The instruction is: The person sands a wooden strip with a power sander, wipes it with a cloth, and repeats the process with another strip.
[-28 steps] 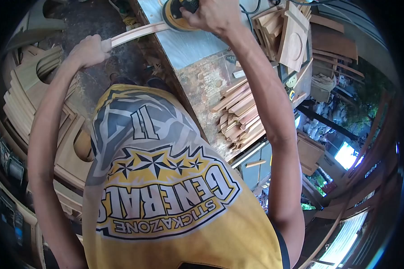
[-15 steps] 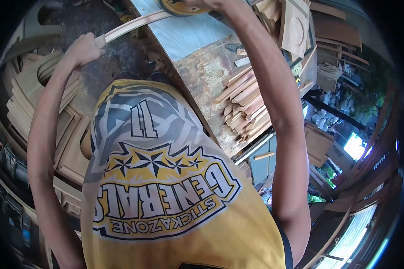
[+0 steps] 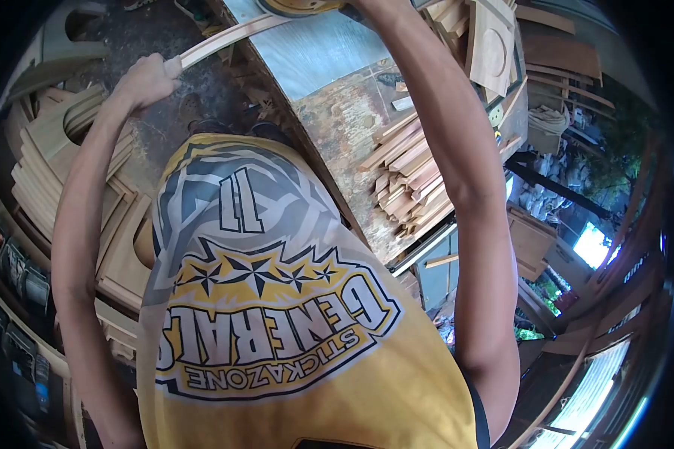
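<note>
My left hand (image 3: pixel 151 81), at the upper left, is closed round the near end of a thin, pale wooden strip (image 3: pixel 221 42). The strip slants up to the right, over the edge of the workbench. Its far part meets a round yellow-and-black tool (image 3: pixel 299 6), cut off by the top edge of the view. Beside this tool, my right hand (image 3: pixel 365 4) shows only around the wrist; its fingers are out of frame. Under the tool lies a pale blue-grey board (image 3: pixel 318 60) on the worn workbench (image 3: pixel 337 123).
A pile of narrow wooden pieces (image 3: pixel 412 176) lies on the bench below my right forearm. Stacked curved and framed wooden panels (image 3: pixel 49 168) stand at the left. Another panel with an oval outline (image 3: pixel 490 49) is at the upper right.
The round tool has shifted slightly up and left. My right hand has moved up, its fingers leaving the view. My left hand has shifted slightly right, still holding the strip.
</note>
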`<state>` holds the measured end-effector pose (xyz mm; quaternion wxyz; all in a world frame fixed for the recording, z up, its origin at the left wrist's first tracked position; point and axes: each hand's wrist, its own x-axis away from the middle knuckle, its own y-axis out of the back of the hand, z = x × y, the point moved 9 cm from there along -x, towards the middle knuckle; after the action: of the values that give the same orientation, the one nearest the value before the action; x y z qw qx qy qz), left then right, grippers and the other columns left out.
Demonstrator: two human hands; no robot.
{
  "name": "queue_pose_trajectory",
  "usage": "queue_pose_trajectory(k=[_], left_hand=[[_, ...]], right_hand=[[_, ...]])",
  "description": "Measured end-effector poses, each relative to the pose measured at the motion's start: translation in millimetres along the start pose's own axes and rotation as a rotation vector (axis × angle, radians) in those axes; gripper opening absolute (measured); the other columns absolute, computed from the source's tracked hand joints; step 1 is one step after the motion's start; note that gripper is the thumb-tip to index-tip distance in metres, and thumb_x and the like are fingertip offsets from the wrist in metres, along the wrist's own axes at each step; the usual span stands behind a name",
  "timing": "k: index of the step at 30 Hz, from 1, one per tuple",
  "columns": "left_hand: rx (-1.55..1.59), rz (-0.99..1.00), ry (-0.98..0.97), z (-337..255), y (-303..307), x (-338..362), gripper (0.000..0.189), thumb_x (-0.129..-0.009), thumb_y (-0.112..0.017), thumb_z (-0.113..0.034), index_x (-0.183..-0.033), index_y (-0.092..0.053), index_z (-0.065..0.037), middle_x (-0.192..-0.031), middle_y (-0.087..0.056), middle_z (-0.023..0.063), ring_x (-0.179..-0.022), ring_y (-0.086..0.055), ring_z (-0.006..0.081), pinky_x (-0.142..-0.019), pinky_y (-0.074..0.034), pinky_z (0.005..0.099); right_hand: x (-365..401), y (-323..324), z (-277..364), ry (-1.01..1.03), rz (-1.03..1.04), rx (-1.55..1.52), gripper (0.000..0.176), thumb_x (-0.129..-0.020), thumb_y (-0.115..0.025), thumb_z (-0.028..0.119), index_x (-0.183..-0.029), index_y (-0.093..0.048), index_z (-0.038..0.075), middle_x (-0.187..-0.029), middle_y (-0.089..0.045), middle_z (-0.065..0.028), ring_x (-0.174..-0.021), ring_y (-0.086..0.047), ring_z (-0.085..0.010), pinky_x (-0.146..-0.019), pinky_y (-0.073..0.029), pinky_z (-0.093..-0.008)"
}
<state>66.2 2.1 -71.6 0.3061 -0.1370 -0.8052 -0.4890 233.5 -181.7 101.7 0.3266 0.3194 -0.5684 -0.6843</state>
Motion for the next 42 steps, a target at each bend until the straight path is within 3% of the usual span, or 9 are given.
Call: queue_pose_trajectory(k=[6,10,12,15,21,26,30,32,42], left_hand=[[0.004,-0.112,-0.027,1.0,0.5,14.3,0.043,-0.077,-0.076,-0.027,-0.096,-0.071,0.011,-0.096,-0.071,0.0328,-0.096,-0.071,0.0451,-0.085,-0.057,0.0484],[0.042,-0.137,0.026,3.9,3.1,62.3,0.039,-0.076,-0.074,-0.027,-0.092,-0.073,0.008,-0.092,-0.070,0.0326,-0.092,-0.070,0.0478,-0.084,-0.057,0.0509],[0.042,-0.254,0.050,8.9,18.0,107.1,0.037,-0.076,-0.073,-0.027,-0.090,-0.073,0.007,-0.086,-0.069,0.0324,-0.087,-0.070,0.0476,-0.080,-0.057,0.0517],[0.203,-0.343,0.141,23.5,37.4,170.7,0.034,-0.076,-0.075,-0.029,-0.086,-0.073,0.004,-0.077,-0.065,0.0319,-0.077,-0.068,0.0480,-0.072,-0.054,0.0526],[0.332,-0.604,0.083,-7.9,113.5,250.9,0.022,-0.074,-0.075,-0.018,-0.081,-0.071,0.002,-0.066,-0.065,0.0214,-0.062,-0.069,0.0313,-0.062,-0.054,0.0396],[0.604,-0.513,-0.074,-32.8,124.3,265.4,0.025,-0.080,-0.076,-0.012,-0.065,-0.058,-0.004,-0.055,-0.058,0.0005,-0.051,-0.058,0.0080,-0.047,-0.045,0.0287],[0.685,-0.474,-0.090,-42.7,123.1,272.7,0.029,-0.081,-0.077,-0.010,-0.063,-0.055,-0.006,-0.054,-0.057,-0.0008,-0.047,-0.055,0.0074,-0.042,-0.042,0.0265],[0.740,-0.314,0.013,-40.4,109.3,271.3,0.014,-0.078,-0.077,-0.013,-0.080,-0.071,-0.001,-0.066,-0.066,0.0014,-0.064,-0.062,0.0072,-0.059,-0.050,0.0276],[0.704,-0.288,0.010,-48.0,90.2,258.7,0.018,-0.079,-0.077,-0.016,-0.076,-0.067,-0.001,-0.062,-0.061,0.0008,-0.061,-0.059,0.0063,-0.057,-0.048,0.0287]], right_hand=[[11.9,5.0,17.7,0.119,-0.117,-0.030,0.045,-0.069,-0.075,0.031,-0.112,-0.068,0.019,-0.110,-0.062,-0.0228,-0.100,-0.066,-0.0426,-0.081,-0.053,-0.0519],[14.2,6.7,-50.0,-0.067,-0.089,0.021,0.049,-0.072,-0.077,0.033,-0.118,-0.066,0.018,-0.105,-0.061,-0.0211,-0.095,-0.064,-0.0413,-0.080,-0.053,-0.0511],[26.1,9.2,-74.3,-0.182,-0.095,0.099,0.051,-0.080,-0.078,0.039,-0.127,-0.063,0.024,-0.130,-0.059,-0.0196,-0.108,-0.066,-0.0435,-0.091,-0.055,-0.0494],[49.4,-4.8,-92.3,-0.322,-0.068,0.111,0.050,-0.080,-0.078,0.039,-0.126,-0.063,0.025,-0.118,-0.062,-0.0201,-0.103,-0.066,-0.0430,-0.088,-0.055,-0.0501],[62.7,-4.5,-103.4,-0.506,-0.020,0.018,0.053,-0.078,-0.080,0.038,-0.127,-0.063,0.026,-0.117,-0.060,-0.0207,-0.099,-0.065,-0.0461,-0.083,-0.057,-0.0529],[63.2,-0.9,-107.3,-0.557,-0.072,0.023,0.055,-0.077,-0.081,0.037,-0.127,-0.061,0.026,-0.117,-0.060,-0.0191,-0.101,-0.065,-0.0441,-0.080,-0.058,-0.0521],[60.2,3.2,-105.6,-0.588,-0.061,0.026,0.055,-0.077,-0.081,0.035,-0.126,-0.060,0.026,-0.119,-0.058,-0.0179,-0.104,-0.065,-0.0423,-0.079,-0.058,-0.0510],[59.4,3.8,-104.9,-0.588,-0.066,0.020,0.055,-0.077,-0.081,0.035,-0.126,-0.059,0.025,-0.119,-0.058,-0.0177,-0.104,-0.065,-0.0421,-0.079,-0.058,-0.0509],[80.1,2.7,-88.6,-0.507,-0.021,0.022,0.059,-0.073,-0.082,0.035,-0.127,-0.060,0.025,-0.116,-0.057,-0.0194,-0.099,-0.065,-0.0433,-0.078,-0.057,-0.0528]])
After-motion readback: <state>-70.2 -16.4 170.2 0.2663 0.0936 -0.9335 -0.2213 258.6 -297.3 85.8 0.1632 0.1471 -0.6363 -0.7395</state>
